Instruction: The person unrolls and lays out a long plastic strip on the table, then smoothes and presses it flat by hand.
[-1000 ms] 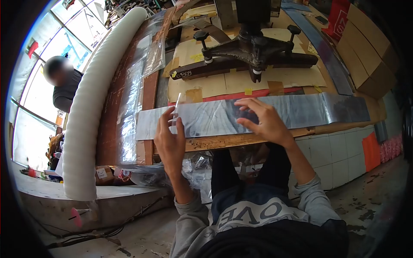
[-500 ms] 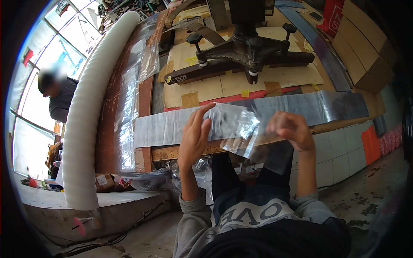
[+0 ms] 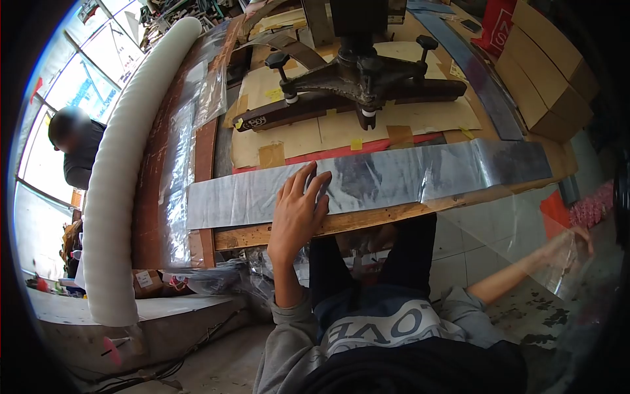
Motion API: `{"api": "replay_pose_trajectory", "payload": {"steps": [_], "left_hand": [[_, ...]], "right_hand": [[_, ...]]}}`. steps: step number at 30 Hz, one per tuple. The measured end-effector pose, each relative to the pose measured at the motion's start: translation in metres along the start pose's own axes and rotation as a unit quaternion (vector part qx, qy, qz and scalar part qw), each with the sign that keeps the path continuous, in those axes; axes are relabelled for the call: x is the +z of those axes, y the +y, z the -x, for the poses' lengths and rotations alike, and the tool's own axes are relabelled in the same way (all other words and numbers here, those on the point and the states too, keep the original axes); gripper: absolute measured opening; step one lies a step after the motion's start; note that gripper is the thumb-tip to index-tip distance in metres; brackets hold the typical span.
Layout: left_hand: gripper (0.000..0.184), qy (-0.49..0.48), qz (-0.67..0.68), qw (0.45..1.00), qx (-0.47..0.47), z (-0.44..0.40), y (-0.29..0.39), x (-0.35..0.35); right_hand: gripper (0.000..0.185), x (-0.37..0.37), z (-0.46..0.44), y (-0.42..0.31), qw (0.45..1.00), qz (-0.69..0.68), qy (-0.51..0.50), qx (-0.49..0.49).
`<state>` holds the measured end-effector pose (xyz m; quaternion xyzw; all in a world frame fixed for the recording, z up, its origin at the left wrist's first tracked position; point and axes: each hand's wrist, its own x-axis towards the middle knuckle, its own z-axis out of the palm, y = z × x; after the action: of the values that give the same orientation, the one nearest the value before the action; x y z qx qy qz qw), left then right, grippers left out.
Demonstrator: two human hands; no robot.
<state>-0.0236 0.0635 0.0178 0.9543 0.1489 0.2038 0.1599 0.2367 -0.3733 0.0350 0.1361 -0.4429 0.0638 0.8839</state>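
A long grey, shiny strip (image 3: 374, 174) lies along the front edge of the table. My left hand (image 3: 296, 213) rests on its left half with the fingers spread and lying flat. Out to the far right, my right hand (image 3: 572, 251) is closed on a clear plastic film (image 3: 554, 284). The see-through film stretches from near the strip's right part over the table edge to that hand. Motion smears the right hand's fingers a little.
A press with a black metal foot (image 3: 367, 88) stands over taped boards behind the strip. To the left lies a white foam roll (image 3: 121, 171), with another person (image 3: 82, 144) beyond it. Cardboard boxes (image 3: 545, 72) and a red bag (image 3: 497, 26) are at the right.
My right hand has swung far out to the right and down, drawing the clear film off the middle of the strip. My left hand has turned flatter onto the strip.
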Motion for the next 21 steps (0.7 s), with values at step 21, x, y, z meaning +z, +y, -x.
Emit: {"api": "replay_pose_trajectory", "payload": {"steps": [21], "left_hand": [[0.035,-0.015,0.327,0.933,0.15,0.034,0.114,0.084]], "right_hand": [[0.034,-0.012,0.02,0.203,0.411,0.771,-0.35,0.336]]}}
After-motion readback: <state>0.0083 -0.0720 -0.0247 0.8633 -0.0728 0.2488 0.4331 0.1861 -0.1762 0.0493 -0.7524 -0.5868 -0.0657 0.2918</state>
